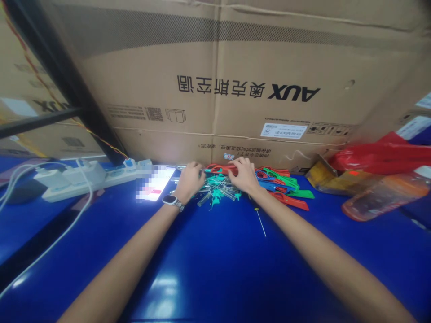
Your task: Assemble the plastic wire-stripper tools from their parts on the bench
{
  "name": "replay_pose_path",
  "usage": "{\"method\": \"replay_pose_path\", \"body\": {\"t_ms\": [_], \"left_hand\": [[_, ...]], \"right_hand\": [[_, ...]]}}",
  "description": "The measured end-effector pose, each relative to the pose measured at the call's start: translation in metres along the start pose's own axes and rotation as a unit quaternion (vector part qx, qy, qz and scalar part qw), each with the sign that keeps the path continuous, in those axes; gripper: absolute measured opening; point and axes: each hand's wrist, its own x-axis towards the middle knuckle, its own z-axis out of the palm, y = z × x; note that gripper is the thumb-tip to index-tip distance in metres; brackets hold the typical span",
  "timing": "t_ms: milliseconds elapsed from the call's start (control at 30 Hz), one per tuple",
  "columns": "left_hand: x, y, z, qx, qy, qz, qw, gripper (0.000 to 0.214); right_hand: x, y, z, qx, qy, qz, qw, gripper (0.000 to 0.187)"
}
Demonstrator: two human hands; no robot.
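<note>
Both forearms reached up the middle of the frame across a glossy blue desk. They met at a pile of parts just below the centre, against the foot of a large brown cardboard box printed with upside-down black lettering.

The left hand was curled into a loose fist, fingers pressed together around the thin metal end of a red plastic-handled tool. A smartwatch with a dark face sat on that wrist. The right hand lay on the other end of the same tool with its fingers bent down over the handle. Whether they gripped it or only rested there I could not tell.

The tool lay crosswise between the two hands, on top of a heap of small teal plastic pieces and short metal rods.

Just right of the right hand lay a spread of red, green and blue plastic handles. A thin metal pin lay alone on the desk below that wrist.

Just left of the left hand lay a lit smartphone, and further left a white power strip with chargers. At the right edge lay a red plastic bag and an orange translucent bottle.
</note>
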Motion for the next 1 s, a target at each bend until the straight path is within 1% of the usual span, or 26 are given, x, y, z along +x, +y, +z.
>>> {"method": "replay_pose_path", "body": {"t_ms": [100, 200, 267, 333, 400, 500, 567, 667, 767, 833, 933, 1000], "left_hand": [[-0.007, 0.015, -0.005, -0.024, 0.003, 0.016, 1.0, 0.026], [-0.019, 0.032, -0.006, -0.053, 0.001, 0.04, 0.998, 0.024], [-0.029, 0.042, -0.006, -0.072, -0.006, 0.063, 0.995, 0.023], [-0.04, 0.052, -0.005, -0.088, -0.017, 0.087, 0.992, 0.021], [-0.051, 0.059, -0.005, -0.104, -0.033, 0.112, 0.988, 0.019], [-0.063, 0.065, -0.005, -0.131, -0.065, 0.138, 0.979, 0.018], [-0.068, 0.065, -0.004, -0.153, -0.082, 0.149, 0.974, 0.017], [-0.071, 0.061, 0.0, -0.179, -0.091, 0.166, 0.965, 0.016], [-0.072, 0.054, 0.005, -0.205, -0.102, 0.175, 0.957, 0.015], [-0.072, 0.051, 0.006, -0.215, -0.111, 0.179, 0.954, 0.015], [-0.071, 0.055, 0.005, -0.208, -0.094, 0.184, 0.956, 0.017], [-0.066, 0.064, 0.004, -0.187, -0.076, 0.194, 0.96, 0.018]], "right_hand": [[-0.015, 0.006, -0.012, 0.009, 0.028, 0.009, 1.0, 0.027], [-0.036, 0.011, -0.02, 0.05, 0.056, 0.019, 0.997, 0.022], [-0.052, 0.011, -0.024, 0.081, 0.062, 0.021, 0.995, 0.019], [-0.069, 0.007, -0.028, 0.1, 0.05, 0.022, 0.994, 0.016], [-0.084, 0.0, -0.031, 0.102, 0.035, 0.026, 0.994, 0.018], [-0.101, -0.01, -0.035, 0.081, 0.007, 0.026, 0.996, 0.02], [-0.107, -0.014, -0.036, 0.066, -0.007, 0.028, 0.997, 0.018], [-0.112, -0.015, -0.034, 0.064, -0.013, 0.033, 0.997, 0.015], [-0.112, -0.01, -0.033, 0.079, -0.005, 0.036, 0.996, 0.015], [-0.112, -0.004, -0.036, 0.09, 0.012, 0.042, 0.995, 0.018], [-0.111, 0.01, -0.043, 0.083, 0.034, 0.062, 0.994, 0.021], [-0.11, 0.021, -0.05, 0.065, 0.036, 0.078, 0.994, 0.025]]}}
